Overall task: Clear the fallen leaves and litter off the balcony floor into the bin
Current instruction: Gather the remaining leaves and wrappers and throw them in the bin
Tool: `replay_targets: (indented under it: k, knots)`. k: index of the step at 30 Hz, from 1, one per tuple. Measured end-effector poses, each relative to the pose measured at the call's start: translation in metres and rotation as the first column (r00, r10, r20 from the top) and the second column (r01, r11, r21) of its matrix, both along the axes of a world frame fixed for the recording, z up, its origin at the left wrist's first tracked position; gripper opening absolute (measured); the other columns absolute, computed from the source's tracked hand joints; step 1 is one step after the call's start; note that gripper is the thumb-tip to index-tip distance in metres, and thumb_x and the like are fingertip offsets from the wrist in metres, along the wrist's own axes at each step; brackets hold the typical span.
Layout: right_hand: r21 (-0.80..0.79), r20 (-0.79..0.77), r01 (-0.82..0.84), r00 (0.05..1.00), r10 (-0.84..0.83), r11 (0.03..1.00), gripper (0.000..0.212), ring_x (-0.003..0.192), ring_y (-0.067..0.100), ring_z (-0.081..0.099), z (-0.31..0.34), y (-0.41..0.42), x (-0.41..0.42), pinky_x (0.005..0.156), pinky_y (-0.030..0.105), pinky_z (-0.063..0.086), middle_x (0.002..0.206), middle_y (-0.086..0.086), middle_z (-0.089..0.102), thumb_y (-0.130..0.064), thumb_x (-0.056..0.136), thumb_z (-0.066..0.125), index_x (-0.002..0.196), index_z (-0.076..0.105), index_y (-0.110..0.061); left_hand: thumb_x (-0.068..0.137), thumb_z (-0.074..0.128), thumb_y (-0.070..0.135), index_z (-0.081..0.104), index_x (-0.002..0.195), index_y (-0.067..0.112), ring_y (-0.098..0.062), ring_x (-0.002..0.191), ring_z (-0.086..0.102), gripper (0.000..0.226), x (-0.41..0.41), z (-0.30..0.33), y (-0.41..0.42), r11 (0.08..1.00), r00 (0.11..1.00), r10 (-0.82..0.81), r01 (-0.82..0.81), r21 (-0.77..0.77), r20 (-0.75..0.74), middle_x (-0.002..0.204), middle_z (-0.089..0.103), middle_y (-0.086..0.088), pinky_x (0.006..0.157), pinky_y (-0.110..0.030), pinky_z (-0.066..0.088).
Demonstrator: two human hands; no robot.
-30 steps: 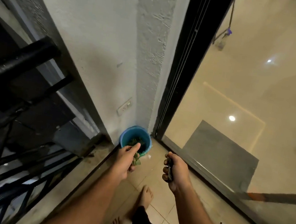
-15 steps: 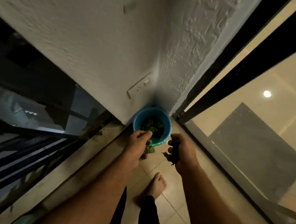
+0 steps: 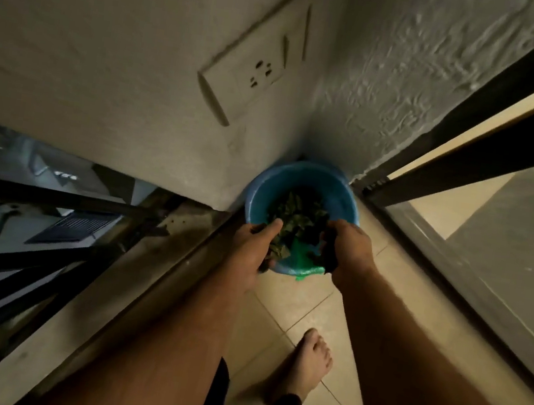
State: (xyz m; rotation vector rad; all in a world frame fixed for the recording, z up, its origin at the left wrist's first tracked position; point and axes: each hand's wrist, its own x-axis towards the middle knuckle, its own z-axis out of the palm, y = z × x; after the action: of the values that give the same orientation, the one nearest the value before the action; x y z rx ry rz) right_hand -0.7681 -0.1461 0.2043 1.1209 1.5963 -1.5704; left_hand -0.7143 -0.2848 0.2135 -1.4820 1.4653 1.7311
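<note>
Holding: both hands sit over the near rim of the blue bin [image 3: 302, 187], each with a load of leaves.
Left hand [image 3: 253, 247]: fingers curled round a bunch of dry leaves [image 3: 277, 250]; thumb points up toward the bin mouth. Grip clenched on the leaves, not released yet.
Right hand [image 3: 347, 245]: fingers curled round a dark clump [image 3: 327, 256], prob. leaves or litter, too dark to tell which. Grip also closed on it.
Bin: stands on the balcony floor [image 3: 295, 307] in the corner, touching the wall [image 3: 121, 76] and just beside the black door frame [image 3: 476, 136]. Already has leaves inside [image 3: 298, 212]; a green liner edge [image 3: 304, 268] hangs over the near rim.
Key relation: bin mouth lies straight ahead and below both hands, between them. No long axis to mind, the bin is round. Both hands about equally near; left bunch hangs partly at the rim, so I judge it could spill on the near side.
Next, my judgement: push both hands a bit fwd over the middle, then open fingers.
Other: bare foot [image 3: 307, 364] on the tiles behind the hands; wall socket [image 3: 261, 69] above the bin; railing [image 3: 34, 195] at left.
</note>
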Motion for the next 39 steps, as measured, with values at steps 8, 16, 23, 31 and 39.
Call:
replay_targets:
  k: [8, 16, 23, 31, 39]
  knots:
    - [0.138, -0.065, -0.128, 0.988, 0.138, 0.982, 0.004, 0.08, 0.027, 0.064, -0.061, -0.009, -0.015, 0.08, 0.048, 0.059, 0.086, 0.008, 0.063, -0.022, 0.091, 0.059, 0.093, 0.062, -0.021, 0.086, 0.073, 0.041, 0.056, 0.13, 0.017, -0.023, 0.11, 0.062, 0.054, -0.015, -0.057, -0.003, 0.999, 0.998, -0.041, 0.041, 0.017, -0.043, 0.125, 0.064, -0.005, 0.095, -0.045, 0.053]
    - [0.239, -0.077, -0.209, 0.969, 0.233, 0.948, 0.014, 0.079, 0.016, 0.059, -0.035, 0.009, -0.002, 0.071, 0.033, 0.051, 0.089, 0.001, 0.06, -0.019, 0.093, 0.059, 0.106, 0.064, -0.02, 0.094, 0.064, 0.033, 0.044, 0.143, 0.018, -0.023, 0.119, 0.05, 0.055, -0.009, -0.031, 0.01, 0.999, 0.999, -0.04, 0.04, -0.017, -0.036, 0.139, 0.049, -0.006, 0.088, -0.037, 0.049]
    - [0.391, -0.085, -0.349, 0.908, 0.411, 0.851, 0.032, 0.091, 0.022, 0.063, 0.052, 0.038, 0.016, 0.065, 0.03, 0.051, 0.111, 0.009, 0.065, -0.024, 0.09, 0.063, 0.121, 0.063, -0.013, 0.095, 0.062, 0.035, 0.049, 0.14, 0.011, -0.025, 0.121, 0.053, 0.053, -0.001, 0.061, 0.03, 0.914, 0.929, -0.363, 0.339, -0.222, -0.075, 0.139, 0.053, -0.01, 0.105, -0.041, 0.046]
    - [0.553, 0.039, -0.599, 0.712, 0.701, 0.579, 0.04, 0.114, 0.028, 0.059, 0.285, 0.1, 0.067, 0.09, 0.031, 0.046, 0.129, 0.011, 0.061, -0.032, 0.092, 0.059, 0.129, 0.059, -0.015, 0.094, 0.062, 0.039, 0.049, 0.14, 0.016, -0.027, 0.121, 0.053, 0.053, 0.019, 0.293, 0.053, 0.565, 0.6, -0.8, 0.743, -0.359, -0.017, 0.137, 0.055, -0.012, 0.097, -0.035, 0.046]
    - [0.696, 0.013, -0.363, 0.869, 0.494, 0.62, 0.046, 0.119, 0.031, 0.056, 0.441, 0.163, 0.13, 0.098, 0.034, 0.044, 0.13, 0.013, 0.059, -0.038, 0.091, 0.058, 0.13, 0.06, -0.014, 0.092, 0.057, 0.053, 0.044, 0.145, 0.021, -0.023, 0.133, 0.046, 0.063, 0.027, 0.432, 0.106, 0.025, -0.002, -0.999, 0.839, -0.543, -0.049, 0.148, 0.047, -0.006, 0.11, -0.041, 0.039]
